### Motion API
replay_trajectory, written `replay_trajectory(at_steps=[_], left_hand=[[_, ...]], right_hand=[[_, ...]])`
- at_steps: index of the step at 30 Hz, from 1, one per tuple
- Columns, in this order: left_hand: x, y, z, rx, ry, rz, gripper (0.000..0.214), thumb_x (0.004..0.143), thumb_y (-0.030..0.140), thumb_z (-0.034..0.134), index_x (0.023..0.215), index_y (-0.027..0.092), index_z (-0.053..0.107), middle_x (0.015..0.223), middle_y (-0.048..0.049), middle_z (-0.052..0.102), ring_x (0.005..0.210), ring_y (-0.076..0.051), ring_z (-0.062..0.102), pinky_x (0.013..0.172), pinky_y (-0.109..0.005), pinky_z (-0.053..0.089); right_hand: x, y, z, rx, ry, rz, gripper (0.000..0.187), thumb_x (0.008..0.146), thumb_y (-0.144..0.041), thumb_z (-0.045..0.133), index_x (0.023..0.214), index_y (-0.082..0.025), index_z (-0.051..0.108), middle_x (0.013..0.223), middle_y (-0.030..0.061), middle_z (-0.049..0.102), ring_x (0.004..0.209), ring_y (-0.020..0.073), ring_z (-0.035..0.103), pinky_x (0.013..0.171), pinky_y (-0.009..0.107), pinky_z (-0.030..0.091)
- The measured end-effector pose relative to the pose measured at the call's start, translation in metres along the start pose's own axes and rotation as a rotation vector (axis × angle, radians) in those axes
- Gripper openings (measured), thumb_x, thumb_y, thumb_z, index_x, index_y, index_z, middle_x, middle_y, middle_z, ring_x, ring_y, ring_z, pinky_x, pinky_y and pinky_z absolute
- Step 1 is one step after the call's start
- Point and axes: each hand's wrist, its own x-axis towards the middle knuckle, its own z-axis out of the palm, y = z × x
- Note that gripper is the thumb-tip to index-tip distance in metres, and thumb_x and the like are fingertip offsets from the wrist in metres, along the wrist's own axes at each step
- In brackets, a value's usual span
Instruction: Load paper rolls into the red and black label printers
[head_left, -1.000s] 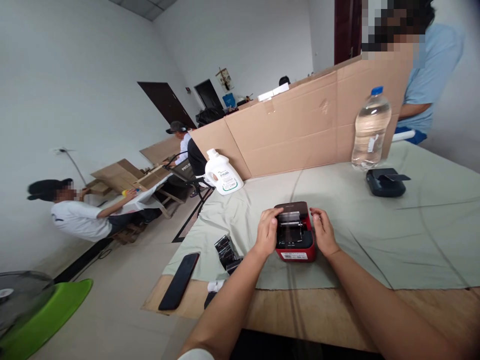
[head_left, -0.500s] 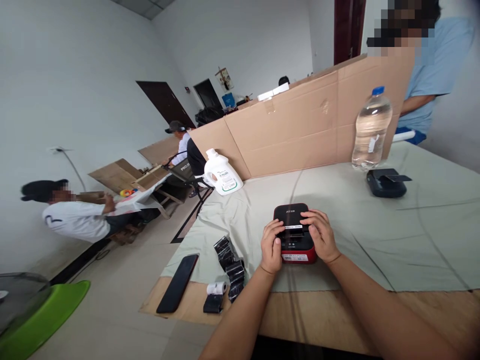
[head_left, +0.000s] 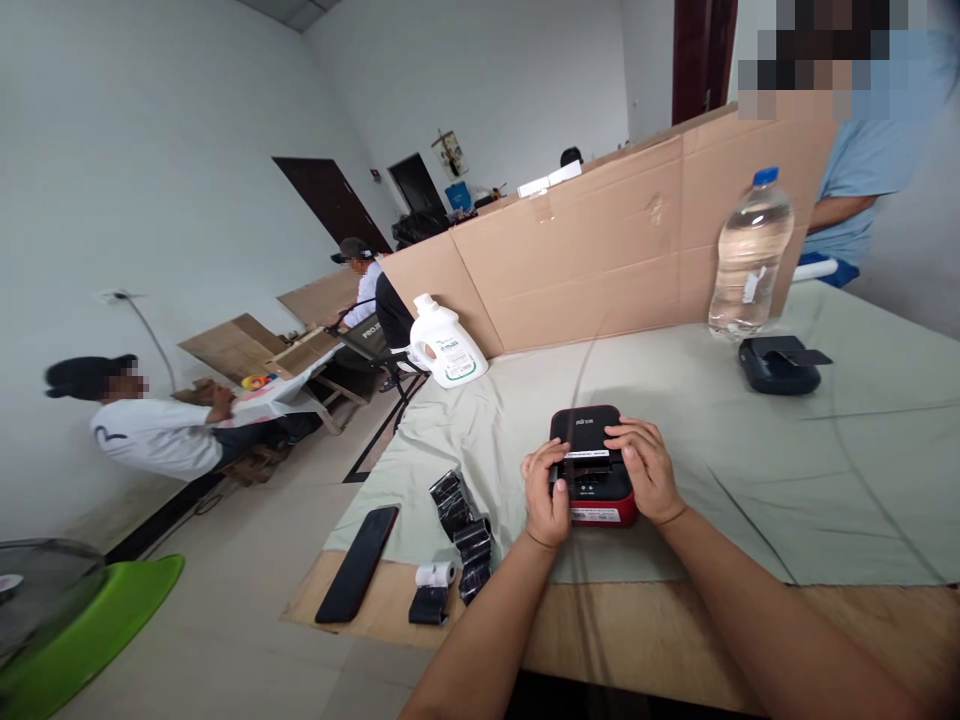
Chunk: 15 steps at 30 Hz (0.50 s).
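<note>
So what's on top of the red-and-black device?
The left hand and right hand both rest on the device, and a white strip shows between them. Whatever the hands cover cannot be seen.

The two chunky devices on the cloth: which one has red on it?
The nearer device, between left hand and right hand; the farther device, near the clear bottle, looks dark all over.

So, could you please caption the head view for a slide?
Both hands on a black-and-red device atop green cloth.
</note>
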Motion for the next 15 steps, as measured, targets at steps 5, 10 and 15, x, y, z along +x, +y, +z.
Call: replay_trajectory(at_steps=[5, 10, 15], left_hand=[[-0.001, -0.003, 0.001, 0.028, 0.008, -0.03, 0.035, 0.094, 0.041, 0.032, 0.11, 0.017, 0.052, 0.109, -0.0144, 0.064, 0.116, -0.028, 0.054, 0.098, -0.05, 0.038], [-0.007, -0.005, 0.003, -0.075, 0.022, -0.054, 0.034, 0.094, 0.043, 0.033, 0.111, 0.018, 0.05, 0.113, -0.0145, 0.061, 0.118, -0.027, 0.053, 0.101, -0.051, 0.037], [-0.02, -0.017, 0.007, -0.136, 0.137, -0.273, 0.052, 0.092, 0.055, 0.033, 0.127, 0.017, 0.044, 0.14, -0.018, 0.041, 0.131, -0.028, 0.04, 0.106, -0.048, 0.032]], right_hand=[[0.0, 0.001, 0.001, -0.016, 0.013, -0.019, 0.039, 0.094, -0.037, 0.032, 0.085, -0.026, 0.068, 0.099, 0.0059, 0.07, 0.11, 0.0263, 0.056, 0.099, 0.051, 0.039], [-0.001, -0.001, 0.001, -0.001, 0.017, -0.015, 0.037, 0.094, -0.035, 0.032, 0.086, -0.026, 0.067, 0.099, 0.0052, 0.07, 0.11, 0.0259, 0.056, 0.1, 0.051, 0.039], [-0.005, 0.003, 0.005, 0.041, 0.116, 0.073, 0.034, 0.095, -0.037, 0.03, 0.096, -0.025, 0.061, 0.113, 0.009, 0.063, 0.111, 0.025, 0.055, 0.098, 0.048, 0.041]])
